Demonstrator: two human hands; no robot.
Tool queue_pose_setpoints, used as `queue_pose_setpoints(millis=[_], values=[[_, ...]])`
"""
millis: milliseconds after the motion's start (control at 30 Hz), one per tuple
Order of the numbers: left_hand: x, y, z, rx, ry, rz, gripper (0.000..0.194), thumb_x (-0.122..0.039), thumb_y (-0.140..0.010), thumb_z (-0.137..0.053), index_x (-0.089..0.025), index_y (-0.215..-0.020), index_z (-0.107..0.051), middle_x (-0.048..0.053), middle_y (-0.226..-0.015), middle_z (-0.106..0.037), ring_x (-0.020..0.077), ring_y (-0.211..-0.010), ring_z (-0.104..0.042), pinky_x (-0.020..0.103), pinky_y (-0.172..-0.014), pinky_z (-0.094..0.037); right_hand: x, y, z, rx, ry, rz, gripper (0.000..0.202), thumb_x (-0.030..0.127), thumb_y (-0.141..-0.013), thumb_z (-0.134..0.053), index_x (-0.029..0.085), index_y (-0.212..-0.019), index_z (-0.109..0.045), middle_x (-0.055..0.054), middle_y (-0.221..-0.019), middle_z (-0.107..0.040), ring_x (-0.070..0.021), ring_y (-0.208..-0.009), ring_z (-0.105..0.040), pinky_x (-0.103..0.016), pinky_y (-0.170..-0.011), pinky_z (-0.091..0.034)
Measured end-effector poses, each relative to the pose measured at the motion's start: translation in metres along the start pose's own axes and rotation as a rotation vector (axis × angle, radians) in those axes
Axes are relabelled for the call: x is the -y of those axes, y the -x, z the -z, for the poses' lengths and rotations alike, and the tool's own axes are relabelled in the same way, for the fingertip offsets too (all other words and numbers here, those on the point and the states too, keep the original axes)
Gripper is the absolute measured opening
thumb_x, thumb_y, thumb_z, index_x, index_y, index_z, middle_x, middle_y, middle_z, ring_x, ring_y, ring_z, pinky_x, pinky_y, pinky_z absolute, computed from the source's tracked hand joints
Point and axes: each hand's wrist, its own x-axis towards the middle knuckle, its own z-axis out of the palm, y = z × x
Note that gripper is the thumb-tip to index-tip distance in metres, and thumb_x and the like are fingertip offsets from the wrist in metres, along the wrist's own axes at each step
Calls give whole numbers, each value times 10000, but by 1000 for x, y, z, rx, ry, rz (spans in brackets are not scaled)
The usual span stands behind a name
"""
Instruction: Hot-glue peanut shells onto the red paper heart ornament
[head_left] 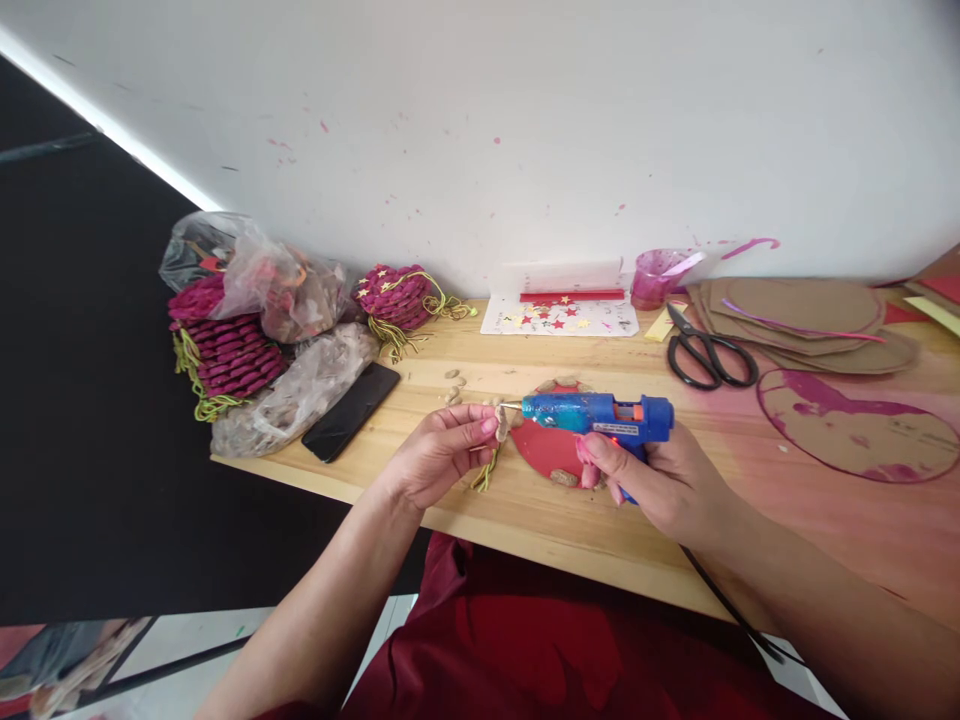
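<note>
A blue glue gun (577, 410) is gripped in my right hand (660, 480), its metal nozzle pointing left. My left hand (442, 450) pinches a peanut (502, 425) upright at the nozzle's tip. Below the gun lies a red disc (536, 445), partly hidden by it, with several peanuts along its edge, one of them at the front (564, 478). Yellow-green cord ends (486, 475) show under my left fingers. A few loose peanuts (452, 395) rest on the wood behind my left hand.
To the left are a black phone (351, 410), plastic bags (292, 400) and magenta woven pieces (232, 355). At the back stand star stickers (555, 315) and a pink cup (656, 280). Scissors (709, 355) and cardboard pieces (810, 310) lie right. The gun's cord (735, 610) trails over the table's front edge.
</note>
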Motion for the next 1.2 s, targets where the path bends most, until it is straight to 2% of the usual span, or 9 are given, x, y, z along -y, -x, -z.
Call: queue_pose_setpoints(millis=[233, 733, 1200], values=[[0, 0, 1, -7, 8, 0, 328, -257, -607, -992, -101, -778, -760, 24, -724, -677, 72, -631, -616, 152, -593, -551, 4, -1, 1, 1, 73, 22, 305, 402, -1036, -561, 203, -829, -661, -7, -676, -668, -102, -529, -585, -232, -476, -449], [-2, -2, 2, 8, 25, -9, 302, -234, -649, -971, -89, -809, -762, 29, -740, -686, 74, -642, -630, 165, -618, -544, 0, -2, 1, -11, 58, -44, 316, 454, -1017, -586, 195, -858, -670, -24, -667, -675, -138, -563, -633, -243, -478, -480], [-1, -2, 3, -2, 17, 3, 317, -239, -632, -980, -96, -823, -771, 23, -734, -681, 79, -647, -621, 175, -619, -537, 2, -2, 1, -9, 27, -46, 315, 443, -1020, -585, 191, -846, -658, -15, -673, -672, -109, -516, -599, -224, -446, -468]])
